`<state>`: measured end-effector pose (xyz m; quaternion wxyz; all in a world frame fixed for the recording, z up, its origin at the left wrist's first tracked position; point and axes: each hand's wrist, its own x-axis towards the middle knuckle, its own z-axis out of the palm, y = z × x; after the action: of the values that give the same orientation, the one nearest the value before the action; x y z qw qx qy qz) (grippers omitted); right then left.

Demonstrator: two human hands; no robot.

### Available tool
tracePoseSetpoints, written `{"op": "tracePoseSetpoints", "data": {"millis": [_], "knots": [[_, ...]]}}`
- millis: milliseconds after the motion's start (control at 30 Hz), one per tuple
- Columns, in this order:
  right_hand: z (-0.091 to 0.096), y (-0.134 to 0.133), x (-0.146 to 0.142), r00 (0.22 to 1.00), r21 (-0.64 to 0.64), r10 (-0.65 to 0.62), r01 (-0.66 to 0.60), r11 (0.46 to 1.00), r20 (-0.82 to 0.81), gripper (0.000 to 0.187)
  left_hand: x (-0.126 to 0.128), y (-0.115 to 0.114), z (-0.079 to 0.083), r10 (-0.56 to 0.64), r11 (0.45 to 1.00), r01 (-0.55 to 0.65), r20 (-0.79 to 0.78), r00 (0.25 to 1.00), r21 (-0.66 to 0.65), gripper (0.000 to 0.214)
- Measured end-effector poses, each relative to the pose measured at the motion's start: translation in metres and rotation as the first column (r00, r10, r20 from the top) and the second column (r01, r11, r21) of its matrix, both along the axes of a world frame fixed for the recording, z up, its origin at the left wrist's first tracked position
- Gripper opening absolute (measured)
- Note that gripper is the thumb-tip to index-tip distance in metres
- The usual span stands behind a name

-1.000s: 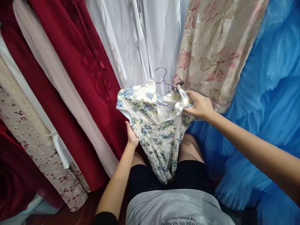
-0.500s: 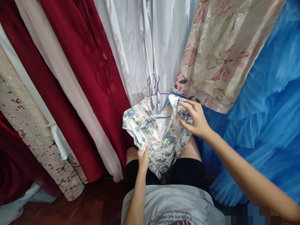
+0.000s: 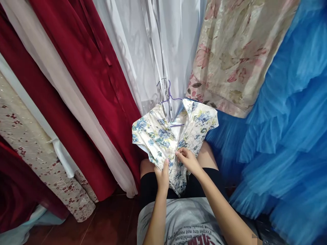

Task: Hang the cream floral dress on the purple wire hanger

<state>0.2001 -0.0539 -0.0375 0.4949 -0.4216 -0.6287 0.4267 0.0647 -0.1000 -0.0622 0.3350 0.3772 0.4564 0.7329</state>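
A small white garment with blue and yellow flowers [image 3: 158,131] hangs on a purple wire hanger [image 3: 169,97] in front of my knees. My left hand [image 3: 162,175] grips its lower front, thumb lying on the cloth. Beside it, my right hand [image 3: 187,159] pinches the front opening of the same floral garment near the middle. The two hands are close together, almost touching. The hanger's hook rises among silver ribbons behind the collar.
Hanging clothes crowd the space: dark red gowns [image 3: 84,75] and a cream sprigged dress [image 3: 30,146] at left, white sheer fabric [image 3: 143,51] in the middle, a beige rose-print dress [image 3: 235,51] and blue tulle [image 3: 288,136] at right. Dark wooden floor [image 3: 107,224] shows below.
My right hand came down from the garment's right shoulder to its front middle and closed on the cloth next to my left hand. The right sleeve now lies spread out.
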Motion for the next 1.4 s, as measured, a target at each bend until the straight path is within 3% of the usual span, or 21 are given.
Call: {"op": "tracePoseSetpoints", "data": {"millis": [167, 233, 333, 400, 500, 600, 700, 800, 933, 1033, 1133, 1200, 1267, 1333, 1400], "knots": [[0.006, -0.005, -0.002, 0.999, 0.039, 0.036, -0.035, 0.999, -0.038, 0.025, 0.006, 0.000, -0.004, -0.026, 1.000, 0.026, -0.001, 1.000, -0.006, 0.049], [0.007, -0.006, 0.000, 0.997, 0.018, 0.041, -0.040, 0.999, -0.066, 0.031, 0.000, 0.001, -0.008, 0.117, 0.992, -0.115, -0.040, 0.992, 0.043, 0.054], [0.011, -0.006, 0.008, 0.995, -0.035, 0.039, -0.042, 0.998, -0.089, 0.034, -0.010, 0.002, -0.012, 0.420, 0.900, -0.391, -0.144, 0.896, 0.191, 0.063], [0.014, -0.007, 0.013, 0.994, -0.065, 0.065, -0.071, 0.995, -0.090, 0.032, -0.010, 0.003, -0.012, 0.492, 0.863, -0.415, -0.286, 0.823, 0.288, 0.057], [0.019, -0.012, 0.015, 0.980, -0.091, 0.167, -0.177, 0.980, -0.108, 0.029, 0.005, 0.004, -0.007, 0.347, 0.928, -0.197, -0.539, 0.768, 0.317, 0.035], [0.025, -0.018, 0.018, 0.955, -0.141, 0.271, -0.287, 0.947, -0.120, 0.028, 0.022, 0.010, -0.001, 0.031, 0.984, 0.099, -0.698, 0.715, 0.146, 0.011], [0.039, -0.015, 0.028, 0.962, -0.167, 0.251, -0.267, 0.949, -0.108, 0.029, 0.025, 0.016, 0.004, -0.097, 0.981, 0.193, -0.794, 0.600, 0.026, 0.006], [0.069, 0.001, 0.037, 0.978, -0.129, 0.160, -0.177, 0.976, -0.133, 0.031, 0.019, 0.013, 0.014, -0.126, 0.981, 0.188, -0.915, 0.384, -0.056, 0.018], [0.137, 0.034, 0.032, 0.982, -0.019, 0.119, -0.123, 0.992, -0.144, 0.033, 0.018, 0.000, 0.039, -0.192, 0.972, 0.152, -0.978, 0.087, -0.178, 0.029], [0.187, 0.056, 0.019, 0.988, 0.015, 0.085, -0.084, 0.996, -0.125, 0.025, 0.026, -0.010, 0.055, -0.237, 0.962, 0.121, -0.970, -0.060, -0.243, 0.033], [0.215, 0.065, 0.007, 0.986, 0.065, 0.048, -0.038, 0.997, -0.160, 0.021, 0.031, -0.015, 0.054, -0.304, 0.943, 0.088, -0.940, -0.158, -0.320, 0.035], [0.218, 0.064, 0.003, 0.985, 0.131, 0.052, -0.031, 0.991, -0.165, 0.023, 0.028, -0.012, 0.045, -0.360, 0.922, 0.092, -0.921, -0.148, -0.376, 0.035], [0.212, 0.060, 0.004, 0.988, 0.202, 0.055, -0.025, 0.979, -0.145, 0.026, 0.022, -0.003, 0.040, -0.394, 0.902, 0.169, -0.918, -0.052, -0.396, 0.027], [0.204, 0.053, 0.009, 0.991, 0.242, 0.046, -0.015, 0.970, -0.123, 0.026, 0.011, 0.012, 0.048, -0.346, 0.910, 0.289, -0.928, 0.135, -0.297, 0.016], [0.199, 0.046, 0.015, 0.995, 0.243, 0.035, -0.012, 0.970, -0.089, 0.024, 0.000, 0.028, 0.076, -0.216, 0.937, 0.341, -0.896, 0.389, -0.077, 0.019]]}}
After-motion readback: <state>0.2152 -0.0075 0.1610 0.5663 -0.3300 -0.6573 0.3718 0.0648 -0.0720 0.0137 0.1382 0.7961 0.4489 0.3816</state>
